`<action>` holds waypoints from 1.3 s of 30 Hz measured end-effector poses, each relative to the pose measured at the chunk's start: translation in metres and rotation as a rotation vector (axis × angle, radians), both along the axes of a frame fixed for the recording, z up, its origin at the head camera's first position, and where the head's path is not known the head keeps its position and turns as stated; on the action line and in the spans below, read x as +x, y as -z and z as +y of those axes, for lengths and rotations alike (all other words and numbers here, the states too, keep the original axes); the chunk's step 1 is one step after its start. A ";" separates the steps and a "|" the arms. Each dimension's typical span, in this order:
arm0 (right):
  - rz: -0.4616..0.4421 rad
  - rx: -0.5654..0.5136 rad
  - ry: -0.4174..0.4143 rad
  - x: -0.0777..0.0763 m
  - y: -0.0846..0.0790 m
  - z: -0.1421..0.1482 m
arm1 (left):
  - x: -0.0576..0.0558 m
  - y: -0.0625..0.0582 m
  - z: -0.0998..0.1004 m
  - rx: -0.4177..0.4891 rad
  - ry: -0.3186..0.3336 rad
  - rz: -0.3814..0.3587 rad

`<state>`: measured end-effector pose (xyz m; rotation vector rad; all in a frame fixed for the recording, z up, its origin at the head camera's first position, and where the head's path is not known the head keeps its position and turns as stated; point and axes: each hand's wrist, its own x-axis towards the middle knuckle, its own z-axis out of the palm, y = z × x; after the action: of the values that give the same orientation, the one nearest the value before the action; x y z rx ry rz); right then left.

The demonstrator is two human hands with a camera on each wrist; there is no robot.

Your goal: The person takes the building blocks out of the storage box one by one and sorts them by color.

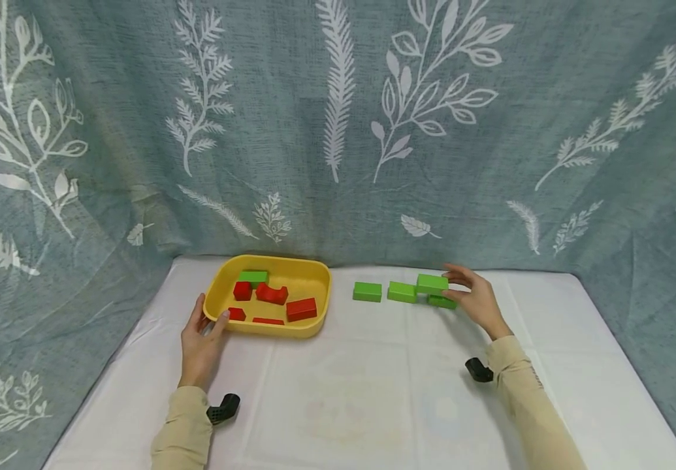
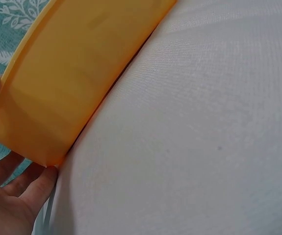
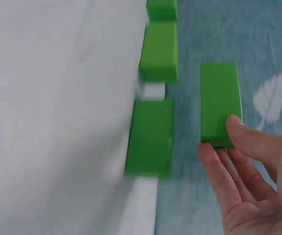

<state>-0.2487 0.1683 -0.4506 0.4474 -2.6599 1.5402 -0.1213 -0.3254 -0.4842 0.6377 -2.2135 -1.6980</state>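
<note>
From the head view, we see the left forearm reaching forward from the lower left, its left hand point(image 1: 199, 343) gripping the left end of the yellow tray point(image 1: 267, 331), thumb at the near rim and fingers along the outer wall. The tray stands on the white cloth point(image 1: 338, 391); inside lie red blocks point(image 1: 301, 309) and one green block point(image 1: 253, 278). The right forearm angles inward from the lower right, and the right hand point(image 1: 477, 297) pinches the held block point(image 1: 432, 284), a green one, by its right end, with the thumb on the near side.

Near it we find the left block point(image 1: 368, 292), the middle block point(image 1: 402, 292) and the right block point(image 1: 442, 302), all green.

From the left wrist, we see fingertips touching the tray's lower corner.

From the right wrist, we see the thumb against the held block's side and fingers bent at its lower end; the block is apart from the three others.
</note>
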 end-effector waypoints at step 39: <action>0.108 0.191 0.051 -0.003 -0.009 0.008 | 0.000 0.001 -0.002 0.025 0.004 0.015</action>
<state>-0.2517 0.1765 -0.4417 0.4527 -2.7221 1.2179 -0.1211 -0.3270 -0.4848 0.6247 -2.1879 -1.7288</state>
